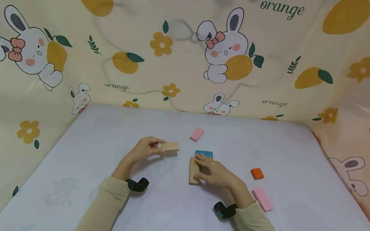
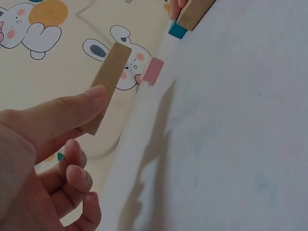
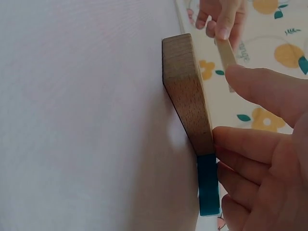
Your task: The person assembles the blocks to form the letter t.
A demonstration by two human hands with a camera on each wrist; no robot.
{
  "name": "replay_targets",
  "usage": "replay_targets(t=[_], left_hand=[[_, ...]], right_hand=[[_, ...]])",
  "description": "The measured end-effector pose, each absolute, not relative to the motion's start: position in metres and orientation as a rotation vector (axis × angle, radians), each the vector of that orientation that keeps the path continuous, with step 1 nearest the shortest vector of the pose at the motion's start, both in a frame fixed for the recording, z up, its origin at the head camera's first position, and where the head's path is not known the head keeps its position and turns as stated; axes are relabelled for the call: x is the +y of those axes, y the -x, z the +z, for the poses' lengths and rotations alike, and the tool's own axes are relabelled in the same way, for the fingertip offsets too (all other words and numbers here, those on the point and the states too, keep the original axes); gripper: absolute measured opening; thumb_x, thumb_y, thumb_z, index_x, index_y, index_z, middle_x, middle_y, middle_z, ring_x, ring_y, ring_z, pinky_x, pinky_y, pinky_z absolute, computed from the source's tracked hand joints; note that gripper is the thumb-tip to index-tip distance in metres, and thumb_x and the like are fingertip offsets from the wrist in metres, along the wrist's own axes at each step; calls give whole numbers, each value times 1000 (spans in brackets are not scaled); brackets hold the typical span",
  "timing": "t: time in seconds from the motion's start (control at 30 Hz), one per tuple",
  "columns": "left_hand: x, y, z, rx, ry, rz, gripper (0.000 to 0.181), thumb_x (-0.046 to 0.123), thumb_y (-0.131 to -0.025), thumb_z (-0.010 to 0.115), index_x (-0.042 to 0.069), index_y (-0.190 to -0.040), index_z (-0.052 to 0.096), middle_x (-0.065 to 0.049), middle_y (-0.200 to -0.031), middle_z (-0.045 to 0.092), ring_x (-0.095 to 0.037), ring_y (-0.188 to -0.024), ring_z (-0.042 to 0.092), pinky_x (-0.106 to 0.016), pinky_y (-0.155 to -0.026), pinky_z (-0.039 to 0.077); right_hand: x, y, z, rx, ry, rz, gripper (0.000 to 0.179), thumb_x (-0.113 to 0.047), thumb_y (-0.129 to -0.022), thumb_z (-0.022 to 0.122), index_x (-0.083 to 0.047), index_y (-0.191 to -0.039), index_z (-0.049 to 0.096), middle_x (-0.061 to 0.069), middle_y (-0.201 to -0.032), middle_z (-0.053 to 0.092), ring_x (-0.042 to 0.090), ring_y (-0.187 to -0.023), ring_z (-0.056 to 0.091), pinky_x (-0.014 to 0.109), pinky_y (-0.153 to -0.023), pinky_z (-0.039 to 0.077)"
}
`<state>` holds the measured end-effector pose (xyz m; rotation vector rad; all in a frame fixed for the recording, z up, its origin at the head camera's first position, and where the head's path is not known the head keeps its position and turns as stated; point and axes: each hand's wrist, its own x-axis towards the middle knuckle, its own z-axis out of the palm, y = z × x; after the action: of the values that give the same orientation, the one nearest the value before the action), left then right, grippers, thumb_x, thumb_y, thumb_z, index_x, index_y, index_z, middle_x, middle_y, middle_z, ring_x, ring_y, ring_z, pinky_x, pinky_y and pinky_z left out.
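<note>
My left hand [image 1: 146, 149] pinches a plain wooden block [image 1: 170, 146] between thumb and forefinger, holding it up over the table; the left wrist view shows the other fingers loosely bent beneath. My right hand [image 1: 215, 172] lies over a second wooden block [image 1: 194, 177], which is flat on the table with its long side pointing away from me. A blue block [image 1: 204, 154] lies crosswise against its far end. In the right wrist view, the fingertips [image 3: 222, 137] rest along the joint of these two blocks, and the thumb sits apart from the wood.
A pink block [image 1: 197, 134] lies farther back on the white table [image 1: 103, 122]. To the right are a small orange block [image 1: 257, 173] and a longer pink block [image 1: 262, 199], close to my right forearm. A printed rabbit-and-orange cloth [image 1: 176, 73] rises behind the table.
</note>
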<state>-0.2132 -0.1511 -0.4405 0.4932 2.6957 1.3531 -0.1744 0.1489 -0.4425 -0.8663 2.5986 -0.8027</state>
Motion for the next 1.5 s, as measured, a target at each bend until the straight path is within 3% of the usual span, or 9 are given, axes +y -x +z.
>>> replay_targets(t=[0.8, 1.5], left_hand=[[-134, 220, -440, 2680, -563, 1337, 39, 13, -81, 76, 0, -116, 68, -8, -82, 53, -12, -74, 42, -19, -63, 35], [-119, 226, -442, 2646, -576, 1309, 39, 14, -82, 75, 3, -118, 68, -4, -82, 52, -12, -76, 43, -21, -68, 37]], right_hand=[[149, 173, -445, 2587, 843, -835, 63, -33, -93, 61, 3, -142, 44, 15, -155, 35, 37, -147, 27, 55, -118, 23], [148, 174, -442, 2576, 847, -836, 64, -33, -93, 61, 4, -141, 43, 17, -155, 34, 38, -147, 26, 56, -118, 21]])
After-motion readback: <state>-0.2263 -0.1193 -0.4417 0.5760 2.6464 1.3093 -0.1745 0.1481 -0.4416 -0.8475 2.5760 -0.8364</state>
